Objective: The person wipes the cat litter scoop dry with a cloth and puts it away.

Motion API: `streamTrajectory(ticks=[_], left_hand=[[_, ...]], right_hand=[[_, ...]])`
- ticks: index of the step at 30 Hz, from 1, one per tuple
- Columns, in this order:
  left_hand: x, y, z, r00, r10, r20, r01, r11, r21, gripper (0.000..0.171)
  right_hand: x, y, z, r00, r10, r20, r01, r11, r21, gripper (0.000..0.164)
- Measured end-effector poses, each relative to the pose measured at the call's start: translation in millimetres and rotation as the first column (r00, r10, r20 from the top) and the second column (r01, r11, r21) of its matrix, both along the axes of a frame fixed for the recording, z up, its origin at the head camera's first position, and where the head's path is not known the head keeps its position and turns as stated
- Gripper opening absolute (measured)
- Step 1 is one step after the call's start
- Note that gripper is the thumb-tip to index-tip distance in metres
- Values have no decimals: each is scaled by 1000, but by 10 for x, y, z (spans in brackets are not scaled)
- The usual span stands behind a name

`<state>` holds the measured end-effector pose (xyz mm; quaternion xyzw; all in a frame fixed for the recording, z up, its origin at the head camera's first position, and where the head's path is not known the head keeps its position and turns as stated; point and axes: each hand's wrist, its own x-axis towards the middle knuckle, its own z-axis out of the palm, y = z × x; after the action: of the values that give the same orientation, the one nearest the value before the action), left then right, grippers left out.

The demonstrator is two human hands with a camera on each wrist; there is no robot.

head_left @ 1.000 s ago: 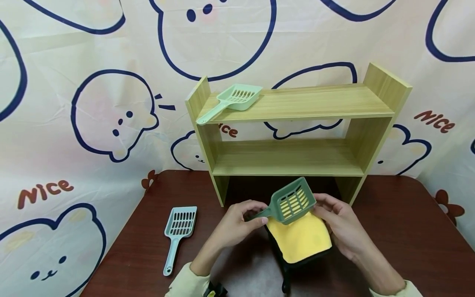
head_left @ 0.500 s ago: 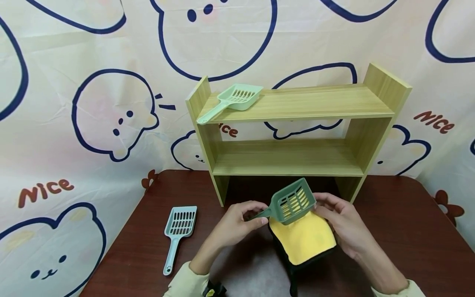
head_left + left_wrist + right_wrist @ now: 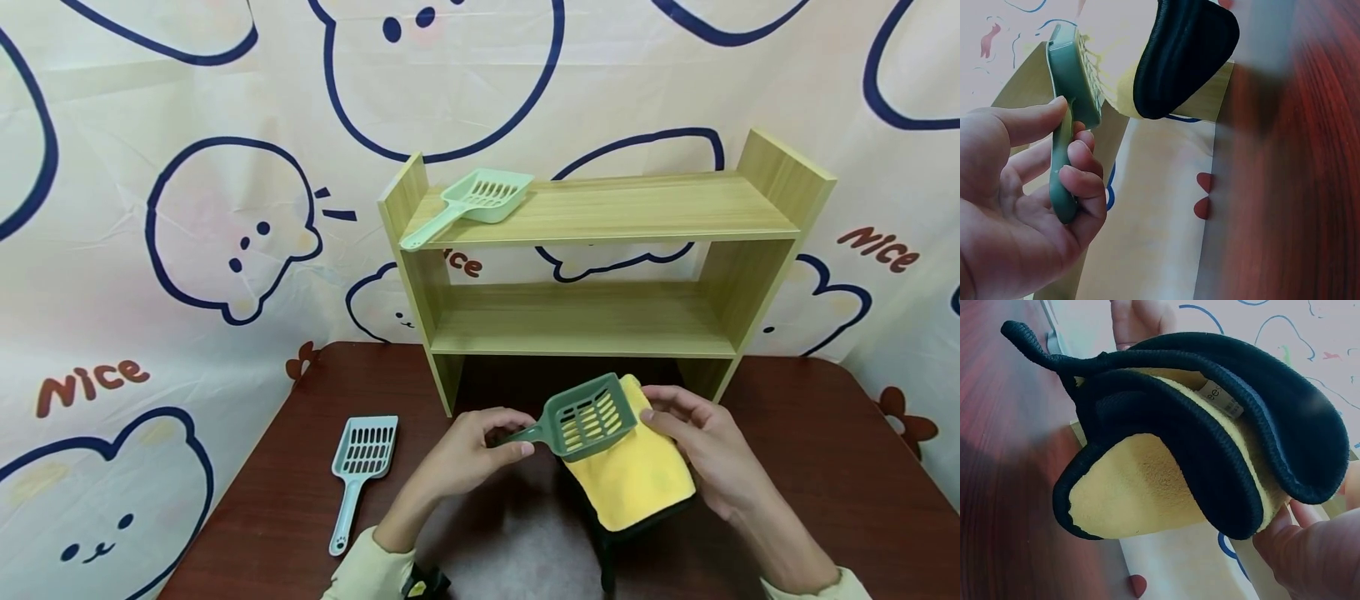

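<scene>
A dark green slotted litter scoop (image 3: 592,417) is held by its handle in my left hand (image 3: 468,454), thumb on one side and fingers curled round the other, as the left wrist view shows. My right hand (image 3: 708,450) pinches the far right edge of a yellow cloth (image 3: 637,475) with black trim. Beneath the scoop's basket the cloth hangs folded, its yellow face showing through the slots. Dark folds, a hanging loop (image 3: 1029,347) and a white label (image 3: 1222,399) appear in the right wrist view.
A pale blue litter scoop (image 3: 365,467) lies on the dark red-brown table (image 3: 262,517) at left. Behind the hands stands a wooden shelf (image 3: 585,317); a light green scoop (image 3: 483,196) rests on its top board, handle overhanging the front. A patterned cloth backdrop (image 3: 225,375) hangs behind.
My right hand and the yellow cloth have shifted slightly right across the scoop, so more cloth shows beyond its right edge. The green scoop has dipped a little.
</scene>
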<state>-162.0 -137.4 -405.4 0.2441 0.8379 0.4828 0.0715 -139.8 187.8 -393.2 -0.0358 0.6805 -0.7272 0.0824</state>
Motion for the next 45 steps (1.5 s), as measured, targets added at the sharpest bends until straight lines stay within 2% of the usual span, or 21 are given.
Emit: streamTrajectory(ticks=[8, 21, 27, 29, 33, 36, 45], left_hand=[[17, 11, -6, 1000, -5, -29, 5, 1000, 17, 18], [35, 31, 2, 999, 12, -43, -11, 999, 32, 19], [34, 47, 6, 998, 9, -58, -6, 999, 46, 20], [34, 51, 9, 998, 6, -59, -3, 999, 47, 20], [32, 45, 29, 998, 4, -61, -1, 999, 51, 20], [31, 30, 47, 998, 5, -56, -3, 999, 47, 20], [33, -17, 82, 1000, 8, -23, -7, 1000, 19, 19]], right_hand=[[12, -60, -38, 999, 13, 34, -12, 999, -37, 23], [28, -223, -137, 999, 42, 11, -42, 999, -7, 25], [29, -264, -169, 995, 91, 43, -91, 996, 10, 37], [26, -256, -169, 993, 104, 47, -105, 994, 12, 39], [14, -187, -145, 993, 114, 35, -114, 994, -3, 29], [1, -109, -113, 994, 105, 20, -105, 994, -19, 25], [-31, 86, -15, 998, 51, -24, -52, 998, -32, 27]])
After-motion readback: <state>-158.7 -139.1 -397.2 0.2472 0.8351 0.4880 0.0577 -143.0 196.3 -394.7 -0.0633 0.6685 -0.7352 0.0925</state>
